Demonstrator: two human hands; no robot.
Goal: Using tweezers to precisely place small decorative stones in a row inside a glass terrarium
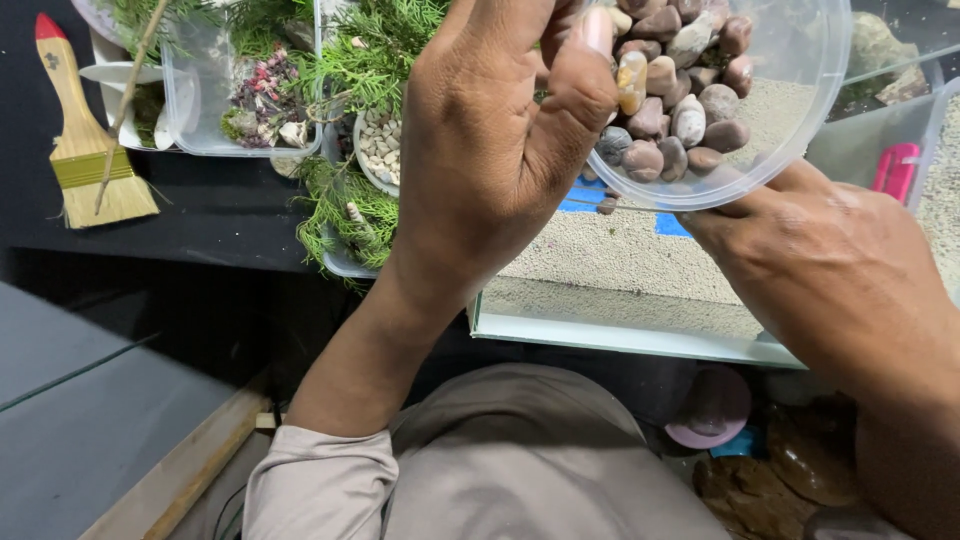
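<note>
Grey shirt (520,460) is seen lowest in frame, nearest the lens. Glass tank (640,335) with sand bed sits on black table (200,205); brush (85,140) and greenery tubs (240,90) crowd the left edge. Pebble tub (760,110) is gripped from below by right hand (840,270), over the tank. Left hand (490,150) fingers are pinched on one pebble (631,80) at the tub rim.

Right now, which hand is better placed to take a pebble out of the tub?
The left hand, probably: its fingertips already reach over the rim among the pebbles. The right hand is under the clear tub, supporting it.
</note>
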